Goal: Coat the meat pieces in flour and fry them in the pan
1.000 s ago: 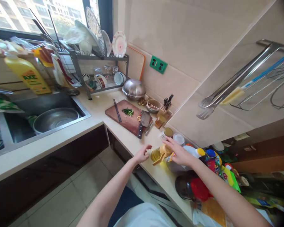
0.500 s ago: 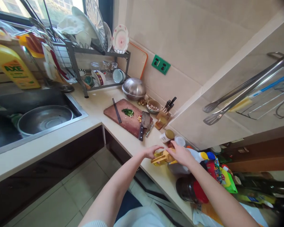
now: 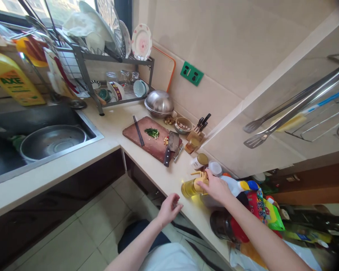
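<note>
Right hand closed around the top of the oil bottle, fingers wrapped over the yellow handle and cap; bottle stands on the counter near its front edge, just ahead of a cluster of other bottles and jars. Left hand off the bottle, loosely curled and holding nothing, at the counter's edge a little below and left of it. Hands apart. Judgement: with a one-handed grip at the cap, the bottle is best kept upright and lifted straight, since the oil sits heavy below the hand and the neighbouring containers stand close; a supporting hand under the base would steady it. Behind the bottle, a small jar with a gold lid and a white-capped jar, touching or nearly so. Further along the counter, a wooden cutting board with chopped greens, chopsticks and a cleaver; beyond it a steel bowl and a knife block. Counter is pale stone, L-shaped, tiled wall behind with a green socket. Sink at left with a steel basin inside; dish rack under the window.
</note>
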Tool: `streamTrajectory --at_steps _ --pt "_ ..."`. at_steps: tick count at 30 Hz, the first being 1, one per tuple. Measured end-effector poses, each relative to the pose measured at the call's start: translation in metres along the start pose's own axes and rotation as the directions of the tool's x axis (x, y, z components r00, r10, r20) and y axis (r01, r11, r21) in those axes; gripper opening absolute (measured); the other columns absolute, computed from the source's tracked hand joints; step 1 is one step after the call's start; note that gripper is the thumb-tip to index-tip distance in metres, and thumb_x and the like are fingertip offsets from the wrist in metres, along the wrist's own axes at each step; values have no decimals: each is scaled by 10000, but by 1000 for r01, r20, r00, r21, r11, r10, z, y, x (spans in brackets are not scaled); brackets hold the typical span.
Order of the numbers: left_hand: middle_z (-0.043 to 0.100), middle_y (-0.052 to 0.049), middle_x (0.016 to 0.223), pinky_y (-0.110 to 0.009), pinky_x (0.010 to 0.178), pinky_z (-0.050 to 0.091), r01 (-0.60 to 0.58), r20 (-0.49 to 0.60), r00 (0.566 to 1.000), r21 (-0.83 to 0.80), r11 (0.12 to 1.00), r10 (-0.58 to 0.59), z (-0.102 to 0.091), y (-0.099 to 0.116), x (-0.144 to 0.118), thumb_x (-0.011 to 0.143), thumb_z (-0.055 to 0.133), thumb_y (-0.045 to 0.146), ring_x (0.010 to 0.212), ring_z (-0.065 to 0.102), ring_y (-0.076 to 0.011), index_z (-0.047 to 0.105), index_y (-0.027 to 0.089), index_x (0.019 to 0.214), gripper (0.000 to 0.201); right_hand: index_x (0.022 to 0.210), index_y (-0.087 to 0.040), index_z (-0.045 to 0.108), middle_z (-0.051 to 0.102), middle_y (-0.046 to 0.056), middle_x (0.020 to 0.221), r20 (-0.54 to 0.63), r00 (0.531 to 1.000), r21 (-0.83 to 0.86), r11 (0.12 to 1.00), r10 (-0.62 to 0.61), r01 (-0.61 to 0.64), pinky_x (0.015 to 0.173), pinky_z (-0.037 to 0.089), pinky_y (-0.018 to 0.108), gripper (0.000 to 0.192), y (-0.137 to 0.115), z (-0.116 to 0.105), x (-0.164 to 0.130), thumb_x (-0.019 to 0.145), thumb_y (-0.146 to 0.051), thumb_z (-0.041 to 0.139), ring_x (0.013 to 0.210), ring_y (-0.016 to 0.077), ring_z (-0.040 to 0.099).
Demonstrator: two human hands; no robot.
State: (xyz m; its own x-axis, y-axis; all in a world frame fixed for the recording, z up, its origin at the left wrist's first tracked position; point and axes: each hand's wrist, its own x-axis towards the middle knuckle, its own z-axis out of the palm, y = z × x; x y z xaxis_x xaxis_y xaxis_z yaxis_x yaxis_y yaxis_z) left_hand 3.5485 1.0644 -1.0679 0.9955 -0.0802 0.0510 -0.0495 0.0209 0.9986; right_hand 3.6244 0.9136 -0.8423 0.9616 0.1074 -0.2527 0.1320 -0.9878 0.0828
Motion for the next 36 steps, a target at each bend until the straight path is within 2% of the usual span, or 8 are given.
streamTrajectory --at_steps 3,5,8,16,22,26,28,36 --pt "587 -129 1231 -470 944 466 -85 -23 996 55 995 86 26 3 18 651 761 309 1135 557 -293 494 212 1226 641 1427 -187 339 486 195 1384 -28 976 46 975 -217 219 983 417 462 735 13 -2 0 809 -470 618 1264 341 492" --pt "518 -158 1336 -532 1045 386 -118 -44 992 89 989 122 38 3 36 565 819 283 1253 479 -335 427 201 1307 843 1425 -207 355 319 158 1518 -8 903 51 902 -430 430 1074 349 447 785 23 -1 2 717 -277 686 1380 312 342" --pt "522 -158 1315 -561 1053 374 -121 -91 987 140 983 135 52 -1 53 525 834 251 1239 492 -355 409 196 1317 901 1378 -209 427 466 130 1408 1 826 9 826 -564 564 1057 366 444 753 30 0 8 658 -93 615 1302 281 418" --pt "593 -140 1204 -538 1009 410 -123 -210 963 221 968 170 69 -12 57 571 779 249 1144 553 -340 448 186 1264 770 1172 -186 553 634 97 1022 123 798 -196 774 -590 602 809 450 342 516 16 -9 22 671 -215 673 919 245 599" --pt "594 -148 1214 -557 1015 401 -130 -243 954 203 971 178 74 -15 56 581 779 304 1150 548 -355 466 183 1248 747 1161 -154 517 683 133 928 99 950 -217 925 -296 311 705 475 363 517 13 -5 15 861 -574 490 863 299 668" --pt "529 -210 1331 -579 1063 357 -150 -204 962 167 975 182 68 -17 49 594 771 297 1250 485 -380 395 151 1331 840 1361 -204 392 529 143 1327 40 812 5 813 -582 582 966 450 417 650 24 -6 14 777 -382 615 1209 286 533" --pt "501 -211 1387 -540 1089 354 -181 -146 969 139 974 200 58 -19 47 621 730 232 1295 463 -350 361 155 1369 837 1296 -209 459 530 123 1316 16 751 72 750 -660 658 1006 431 406 560 27 -6 17 751 -259 580 1212 255 524" --pt "631 -145 1265 -492 1014 454 -193 -15 981 44 980 194 26 -23 62 751 548 89 1186 589 -263 468 176 1302 563 1274 -192 455 586 120 1239 14 860 137 853 -510 504 993 440 414 450 18 3 27 873 -395 481 1151 244 573"
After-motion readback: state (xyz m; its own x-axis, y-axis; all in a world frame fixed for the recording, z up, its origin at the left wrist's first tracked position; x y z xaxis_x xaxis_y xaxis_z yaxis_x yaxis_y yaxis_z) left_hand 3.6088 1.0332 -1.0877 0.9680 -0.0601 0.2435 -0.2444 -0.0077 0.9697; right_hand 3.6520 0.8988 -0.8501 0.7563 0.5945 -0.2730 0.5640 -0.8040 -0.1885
